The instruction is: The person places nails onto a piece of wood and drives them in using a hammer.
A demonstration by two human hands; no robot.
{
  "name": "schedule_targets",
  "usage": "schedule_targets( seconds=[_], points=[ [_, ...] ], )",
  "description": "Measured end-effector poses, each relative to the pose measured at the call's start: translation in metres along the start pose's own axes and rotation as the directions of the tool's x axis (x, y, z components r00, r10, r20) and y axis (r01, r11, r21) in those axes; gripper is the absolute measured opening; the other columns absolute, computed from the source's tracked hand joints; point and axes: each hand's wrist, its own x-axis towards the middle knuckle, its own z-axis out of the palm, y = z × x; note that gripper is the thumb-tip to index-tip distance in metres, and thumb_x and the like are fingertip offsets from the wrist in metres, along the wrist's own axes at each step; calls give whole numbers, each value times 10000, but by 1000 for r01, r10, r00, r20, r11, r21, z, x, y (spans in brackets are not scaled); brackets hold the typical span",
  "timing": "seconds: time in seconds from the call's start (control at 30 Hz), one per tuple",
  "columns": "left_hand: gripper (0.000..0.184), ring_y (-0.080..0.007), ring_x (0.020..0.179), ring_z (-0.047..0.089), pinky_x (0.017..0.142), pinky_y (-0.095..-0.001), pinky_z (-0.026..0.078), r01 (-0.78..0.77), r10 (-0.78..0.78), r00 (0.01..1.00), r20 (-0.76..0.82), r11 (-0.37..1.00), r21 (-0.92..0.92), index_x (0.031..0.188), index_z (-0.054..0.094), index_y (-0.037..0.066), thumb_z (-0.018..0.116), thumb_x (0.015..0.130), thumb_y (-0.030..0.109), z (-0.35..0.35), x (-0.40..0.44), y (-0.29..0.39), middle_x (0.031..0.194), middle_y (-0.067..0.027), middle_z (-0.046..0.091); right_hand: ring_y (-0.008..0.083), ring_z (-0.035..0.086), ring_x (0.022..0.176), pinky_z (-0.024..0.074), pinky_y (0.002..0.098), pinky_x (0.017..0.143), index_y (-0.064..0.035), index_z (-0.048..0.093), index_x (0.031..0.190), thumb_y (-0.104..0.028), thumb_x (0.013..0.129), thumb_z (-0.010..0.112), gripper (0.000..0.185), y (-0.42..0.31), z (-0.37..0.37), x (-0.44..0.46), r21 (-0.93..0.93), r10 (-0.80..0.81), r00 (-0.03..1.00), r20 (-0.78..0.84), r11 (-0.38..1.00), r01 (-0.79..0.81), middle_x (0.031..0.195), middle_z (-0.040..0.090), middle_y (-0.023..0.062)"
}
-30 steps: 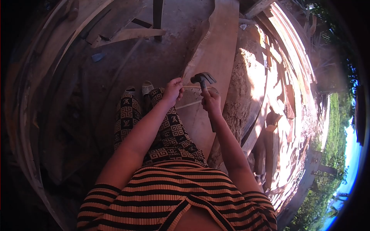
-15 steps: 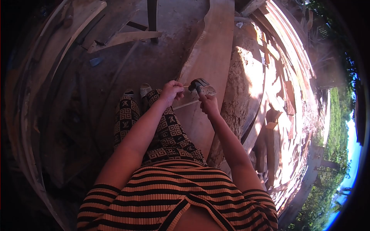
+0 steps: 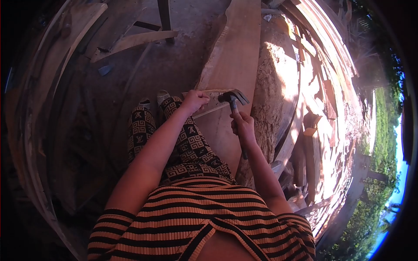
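Observation:
My right hand is closed around the handle of a claw hammer, whose dark head is raised just right of my other hand. The fingertips of my left hand are pinched together over a small piece made of pale wooden strips. Whatever those fingertips hold is too small to make out. Between the strips lies a speckled patch, partly hidden by the hammer head. This small piece rests over a wide wooden plank, close to my knees.
A rough-barked log lies along the plank's right side. Farther right, sunlit scrap wood is heaped up. At upper left, a curved board lies by a dark post, and long boards line the left edge.
The hammer has lifted off to the right and toward me, away from my left hand. My left hand stays pinched at the strips. The view has shifted slightly.

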Motion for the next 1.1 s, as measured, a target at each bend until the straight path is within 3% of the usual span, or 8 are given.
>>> schedule_targets(
  seconds=[0.13, 0.23, 0.57, 0.63, 0.77, 0.87, 0.93, 1.1],
  points=[
    [135, -85, 513, 568, 433, -242, 431, -28, 35, 998, -45, 987, 156, 893, 667, 2, 645, 794, 92, 4, 6, -3, 692, -23, 638, 57, 384, 414, 272, 216, 391, 9, 601, 897, -342, 931, 579, 354, -3, 1, -3, -17, -38, 999, -3, 999, 38, 561, 488, -1],
    [140, -94, 504, 582, 441, -251, 445, -54, 68, 995, -67, 980, 191, 881, 665, -8, 648, 781, 87, 5, 9, -4, 673, -32, 638, 70, 425, 445, 329, 226, 410, -11, 610, 806, -353, 909, 618, 357, -4, 0, -2, 9, -34, 999, -2, 999, 34, 559, 498, 8],
    [125, -112, 472, 578, 437, -271, 445, -57, 77, 994, -80, 971, 232, 870, 657, -11, 626, 773, 61, 10, 16, -12, 614, -51, 612, 73, 421, 443, 326, 230, 409, -27, 577, 741, -378, 895, 635, 387, 2, 1, -2, 8, 0, 1000, -2, 1000, 0, 557, 493, 6],
    [117, -117, 472, 577, 440, -276, 444, -75, 102, 990, -93, 964, 256, 866, 654, -15, 612, 780, 53, 11, 16, -11, 598, -54, 600, 59, 395, 443, 290, 214, 424, 16, 605, 919, -361, 922, 593, 378, 3, 1, -1, -25, 4, 1000, 21, 1000, -3, 573, 484, -9],
    [120, -121, 471, 574, 450, -284, 448, -50, 85, 990, -116, 959, 280, 873, 654, -14, 607, 787, 55, 12, 14, -10, 602, -57, 603, 59, 401, 448, 294, 214, 430, 17, 605, 927, -371, 920, 592, 389, 4, 0, 0, -29, 11, 1000, 24, 1000, -10, 571, 483, -12],
    [123, -127, 466, 571, 463, -286, 452, -106, 155, 981, -115, 931, 349, 884, 656, -5, 604, 793, 59, 11, 20, -20, 611, -59, 609, 58, 410, 455, 304, 212, 433, 19, 605, 938, -374, 921, 589, 393, 5, 0, 0, -15, 10, 999, 49, 1000, -9, 578, 489, -13],
    [127, -130, 472, 572, 475, -289, 458, -128, 187, 976, -110, 906, 404, 892, 659, 4, 606, 792, 62, 12, 21, -20, 626, -57, 616, 71, 417, 448, 318, 226, 408, -46, 547, 707, -370, 899, 632, 386, 4, 2, -1, 42, -4, 1000, 28, 999, 2, 559, 487, 5],
    [121, -126, 494, 579, 487, -292, 467, -138, 184, 980, -79, 906, 400, 881, 663, 7, 624, 780, 61, 13, 16, -14, 645, -58, 623, 72, 431, 455, 330, 230, 410, -43, 560, 720, -380, 902, 625, 389, 3, 4, 5, 5, -26, 999, 38, 1000, 26, 564, 493, 5]
  ],
)
